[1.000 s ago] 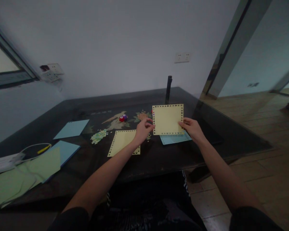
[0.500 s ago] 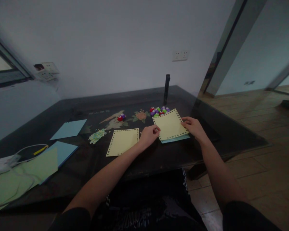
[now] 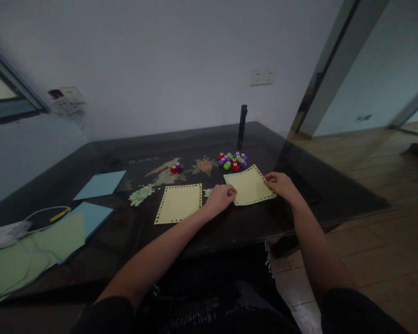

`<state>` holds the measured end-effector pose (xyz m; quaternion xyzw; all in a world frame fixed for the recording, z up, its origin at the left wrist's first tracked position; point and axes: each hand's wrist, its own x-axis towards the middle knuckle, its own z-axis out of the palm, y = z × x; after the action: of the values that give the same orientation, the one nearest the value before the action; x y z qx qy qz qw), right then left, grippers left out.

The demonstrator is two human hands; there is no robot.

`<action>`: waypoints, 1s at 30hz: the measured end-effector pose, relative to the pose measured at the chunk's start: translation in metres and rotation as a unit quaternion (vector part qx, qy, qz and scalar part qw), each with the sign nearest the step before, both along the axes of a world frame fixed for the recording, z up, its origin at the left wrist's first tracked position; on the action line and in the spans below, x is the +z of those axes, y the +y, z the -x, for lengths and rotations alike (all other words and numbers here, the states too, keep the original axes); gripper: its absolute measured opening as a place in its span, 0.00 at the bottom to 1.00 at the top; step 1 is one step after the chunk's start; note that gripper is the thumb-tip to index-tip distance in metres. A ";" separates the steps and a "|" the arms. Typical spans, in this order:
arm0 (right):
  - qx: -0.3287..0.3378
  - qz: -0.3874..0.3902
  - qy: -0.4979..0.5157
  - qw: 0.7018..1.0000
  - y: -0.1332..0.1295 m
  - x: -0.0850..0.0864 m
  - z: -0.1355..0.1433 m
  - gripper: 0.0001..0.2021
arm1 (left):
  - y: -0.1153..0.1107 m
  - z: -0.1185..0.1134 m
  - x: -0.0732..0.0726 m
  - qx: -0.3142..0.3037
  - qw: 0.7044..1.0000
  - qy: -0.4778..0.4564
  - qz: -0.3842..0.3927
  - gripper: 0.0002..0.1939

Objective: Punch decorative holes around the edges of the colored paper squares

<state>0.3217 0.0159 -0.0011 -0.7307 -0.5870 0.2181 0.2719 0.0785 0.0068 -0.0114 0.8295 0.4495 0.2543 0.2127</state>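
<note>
Across the dark table (image 3: 132, 246), clutter crowded the left: pale green sheets (image 3: 52, 241) overlapped blue sheets (image 3: 96, 217), and a lone blue sheet (image 3: 101, 184) lay beyond. Centre stage, one hole-bordered yellow sheet (image 3: 179, 204) lay flat; to its right, a second yellow sheet (image 3: 252, 186), slightly bowed, sat between the hands! The right hand (image 3: 281, 184) had thumb and fingers closed on its right edge; the left hand (image 3: 220, 199), fingers curled nearly together, met its left edge, grip impossible to tell. Behind, a black pen (image 3: 242, 126) stood upright past clustered coloured pieces (image 3: 232, 161). Paper scraps (image 3: 141, 195) lay leftward. Pale tabletop lettering (image 3: 143, 161): too blurred to read!
</note>
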 end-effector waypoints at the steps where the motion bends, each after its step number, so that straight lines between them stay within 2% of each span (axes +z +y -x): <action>1: 0.000 0.002 -0.006 1.000 0.000 -0.001 0.000 0.11 | 0.000 0.000 0.000 -0.001 1.000 0.003 -0.001 0.09; 11: 0.008 -0.024 -0.083 0.996 0.005 -0.009 0.002 0.08 | -0.001 -0.002 0.002 0.008 0.999 0.038 -0.007 0.09; 23: -0.002 -0.004 -0.049 0.999 0.004 -0.007 0.002 0.09 | 0.002 0.000 -0.002 0.002 0.999 0.041 -0.025 0.10; 30: -0.004 -0.022 -0.125 0.992 0.002 -0.010 0.003 0.10 | 0.000 -0.002 0.000 -0.007 0.996 0.083 -0.024 0.11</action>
<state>0.3185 0.0179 -0.0107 -0.7482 -0.6184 0.1108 0.2132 0.0801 0.0065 -0.0113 0.8555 0.4540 0.1936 0.1564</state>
